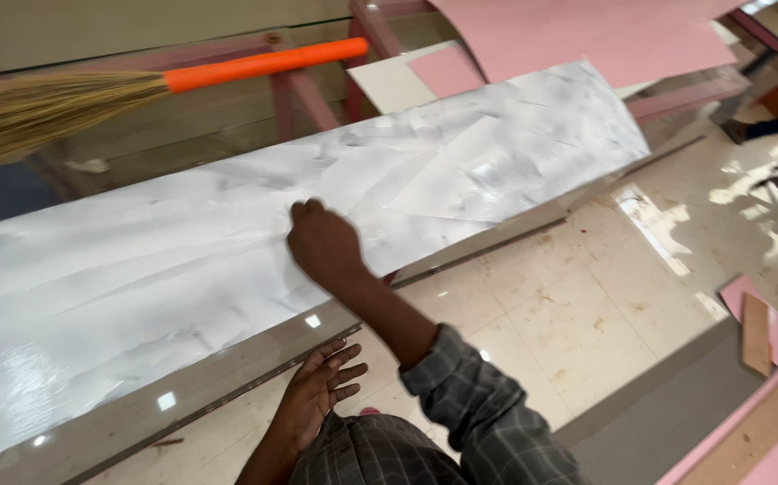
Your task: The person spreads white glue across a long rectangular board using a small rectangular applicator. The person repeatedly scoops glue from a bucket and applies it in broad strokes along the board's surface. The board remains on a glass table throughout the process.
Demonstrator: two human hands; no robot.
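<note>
Right hand [324, 244]: presses, fingers curled and holding nothing, on a long white glossy smeared panel [227, 242] lying across the pink-framed bench [303, 94].
Left hand [315, 391]: open, fingers spread, empty, near the panel's front edge.
Nearby: straw broom with orange handle [137, 85]; pink sheets [586, 36]; glossy tiled floor [586, 296].

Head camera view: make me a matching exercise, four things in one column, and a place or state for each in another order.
1. right hand
2. left hand
3. broom
4. pink sheet

A. fingers spread, below the panel's edge
B. upper left, orange handle
C. pressed on the white panel
D. top right, behind the panel

Pairs: 1-C, 2-A, 3-B, 4-D
</note>
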